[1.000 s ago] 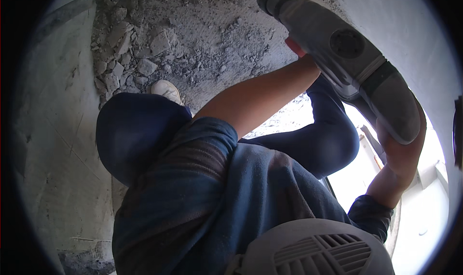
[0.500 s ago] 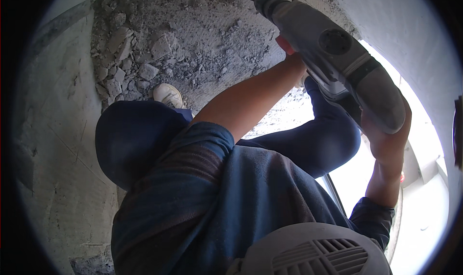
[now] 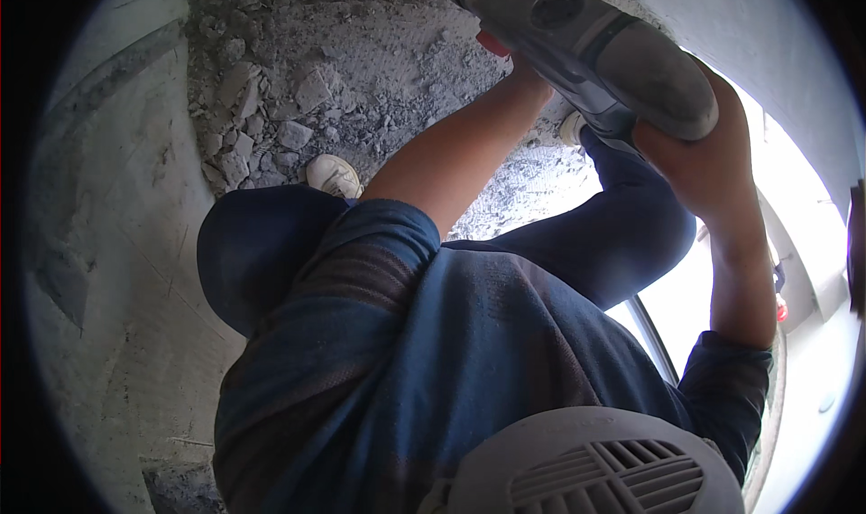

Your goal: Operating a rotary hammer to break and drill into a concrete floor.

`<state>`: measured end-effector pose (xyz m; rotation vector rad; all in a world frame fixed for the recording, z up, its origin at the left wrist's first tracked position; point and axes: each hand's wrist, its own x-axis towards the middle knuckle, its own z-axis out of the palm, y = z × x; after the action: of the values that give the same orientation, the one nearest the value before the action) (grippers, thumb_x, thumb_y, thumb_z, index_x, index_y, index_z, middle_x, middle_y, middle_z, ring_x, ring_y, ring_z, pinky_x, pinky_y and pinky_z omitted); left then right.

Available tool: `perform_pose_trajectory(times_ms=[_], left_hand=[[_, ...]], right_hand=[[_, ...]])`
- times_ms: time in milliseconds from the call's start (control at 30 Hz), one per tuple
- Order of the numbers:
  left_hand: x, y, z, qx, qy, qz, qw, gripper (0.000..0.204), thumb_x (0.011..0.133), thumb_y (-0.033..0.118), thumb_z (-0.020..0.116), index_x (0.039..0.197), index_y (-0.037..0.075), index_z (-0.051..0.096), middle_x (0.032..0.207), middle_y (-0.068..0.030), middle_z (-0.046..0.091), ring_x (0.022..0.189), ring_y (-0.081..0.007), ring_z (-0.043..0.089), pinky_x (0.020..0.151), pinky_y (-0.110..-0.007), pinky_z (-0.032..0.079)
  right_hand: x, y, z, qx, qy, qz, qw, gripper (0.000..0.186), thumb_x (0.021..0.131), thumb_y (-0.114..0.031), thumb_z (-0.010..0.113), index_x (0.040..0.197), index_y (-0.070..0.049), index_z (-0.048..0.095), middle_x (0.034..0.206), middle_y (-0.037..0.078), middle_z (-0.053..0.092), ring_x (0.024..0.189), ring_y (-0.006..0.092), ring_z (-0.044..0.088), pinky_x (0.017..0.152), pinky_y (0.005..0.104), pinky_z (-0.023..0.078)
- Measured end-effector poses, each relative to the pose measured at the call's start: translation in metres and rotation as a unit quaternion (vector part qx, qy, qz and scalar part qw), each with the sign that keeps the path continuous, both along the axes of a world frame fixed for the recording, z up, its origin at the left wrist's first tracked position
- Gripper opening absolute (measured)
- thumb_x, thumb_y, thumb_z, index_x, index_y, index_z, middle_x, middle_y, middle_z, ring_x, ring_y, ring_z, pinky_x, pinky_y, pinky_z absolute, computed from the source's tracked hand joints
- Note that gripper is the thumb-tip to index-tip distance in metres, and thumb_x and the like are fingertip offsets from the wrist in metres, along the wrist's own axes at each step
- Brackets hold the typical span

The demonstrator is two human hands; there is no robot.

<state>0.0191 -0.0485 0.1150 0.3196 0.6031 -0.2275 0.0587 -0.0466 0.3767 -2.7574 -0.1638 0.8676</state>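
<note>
A large grey rotary hammer point(image 3: 586, 41) lies slantwise across the top right, its front pointing up and left toward the far rubble. The bit is out of sight at the top edge. My right hand point(image 3: 690, 158) is closed round its rear handle, below the rounded end of the body. My left hand point(image 3: 532, 79) grips it from beneath near the front, its fingers mostly hidden by the tool. A red part point(image 3: 492, 43) of the tool shows just beside that hand.
Broken concrete chunks point(image 3: 294, 135) and grey dust cover the floor ahead. A scuffed wall point(image 3: 117, 225) rises on the left, a pale wall point(image 3: 767, 36) on the right. My shoe point(image 3: 334, 176) stands by the rubble. A vented grey mask point(image 3: 595, 460) fills the lower edge.
The rotary hammer and both hands have shifted up and to the left in view, taking the bit out of the picture. Legs and rubble sit slightly to the right.
</note>
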Motion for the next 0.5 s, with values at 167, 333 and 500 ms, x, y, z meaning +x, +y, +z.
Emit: perform_pose_trajectory(times_ms=[167,333,500], left_hand=[[0.004,0.004,0.001,0.014,-0.022,0.004,1.000,0.044,0.100,0.035,0.048,0.130,0.003,0.052,0.131,-0.0187,0.057,0.119,-0.0241,0.058,0.102,-0.040,0.047],[0.008,0.004,0.001,0.032,-0.038,-0.002,0.999,0.044,0.100,0.035,0.048,0.130,0.003,0.052,0.131,-0.0189,0.057,0.119,-0.0238,0.058,0.102,-0.039,0.047],[0.008,-0.004,-0.007,0.058,-0.039,0.001,0.998,0.044,0.100,0.035,0.049,0.130,0.003,0.052,0.131,-0.0190,0.057,0.119,-0.0234,0.059,0.101,-0.039,0.047]], right_hand=[[-0.004,-0.008,0.003,0.029,0.046,-0.043,0.998,0.048,0.068,-0.011,0.072,0.114,0.001,0.064,0.097,0.015,0.071,0.089,0.0246,0.069,0.082,0.0345,0.053],[-0.003,-0.010,0.003,0.097,0.023,0.011,0.995,0.047,0.068,-0.013,0.072,0.113,-0.001,0.067,0.091,0.016,0.072,0.076,0.0227,0.072,0.070,0.0335,0.057],[-0.002,-0.045,0.005,0.087,0.026,-0.016,0.996,0.042,0.073,-0.009,0.069,0.113,0.002,0.064,0.100,0.011,0.071,0.092,0.0199,0.066,0.087,0.0328,0.049]])
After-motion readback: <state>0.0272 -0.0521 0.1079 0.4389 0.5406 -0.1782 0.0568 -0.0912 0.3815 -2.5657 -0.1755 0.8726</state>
